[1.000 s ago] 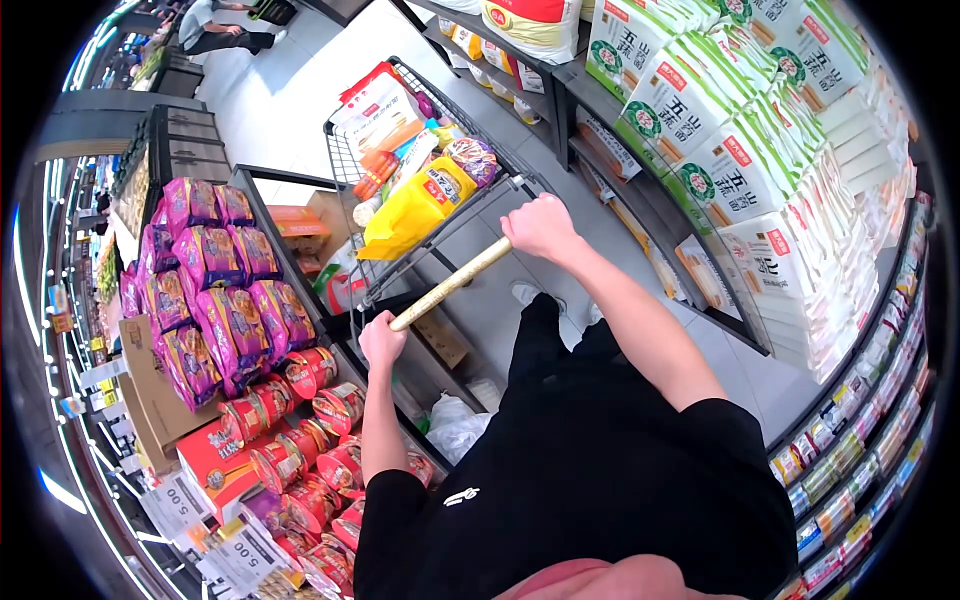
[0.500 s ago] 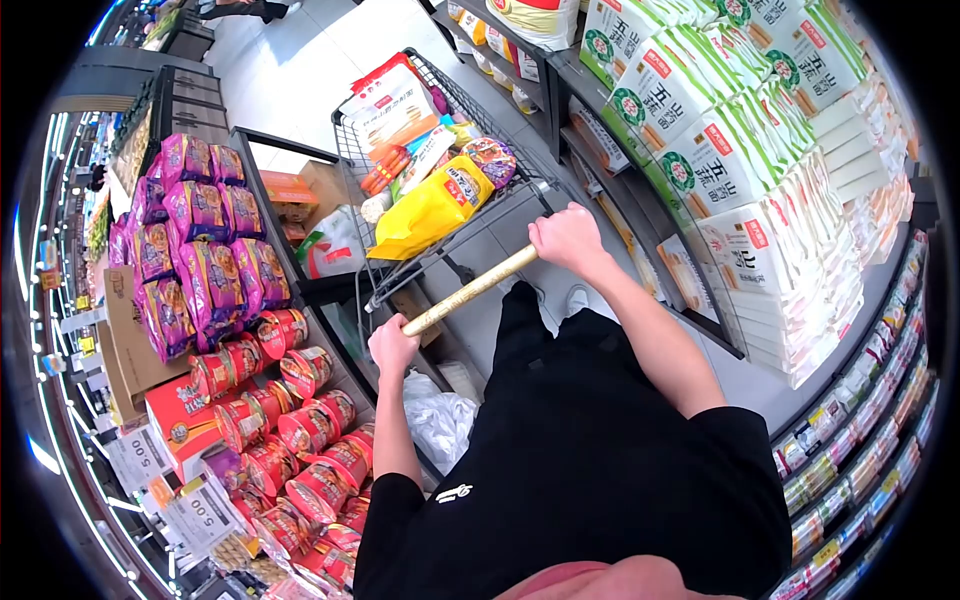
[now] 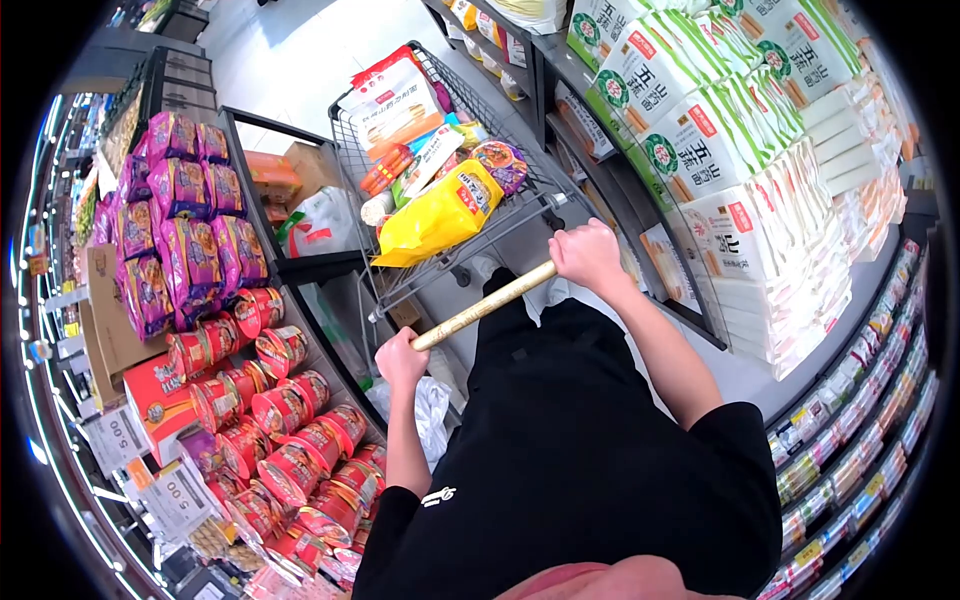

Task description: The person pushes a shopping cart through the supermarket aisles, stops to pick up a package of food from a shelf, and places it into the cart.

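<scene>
Both my hands are closed around the pale, gold-flecked handlebar (image 3: 485,307) of a shopping cart. My left hand (image 3: 402,358) grips its left end, and my right hand (image 3: 587,255) grips the right end, farther forward. Ahead of the bar, the cart's dark wire basket (image 3: 455,80) holds several packaged goods. A yellow bag (image 3: 440,215) lies nearest me. Behind it are a purple packet (image 3: 502,165), some orange-red packs (image 3: 387,170) and a large white and red bag (image 3: 392,105).
Close on the left, a display holds red instant-noodle tubs (image 3: 290,470) and purple snack packs (image 3: 190,250). White and green noodle packs (image 3: 700,140) are stacked on the right, with curved shelves (image 3: 850,410) below. A white plastic bag (image 3: 432,415) sits low by my left arm.
My feet have shifted in a step, and the shelves on both sides have slid slightly in view. The cart stays ahead of me, with both hands still on its handlebar.
</scene>
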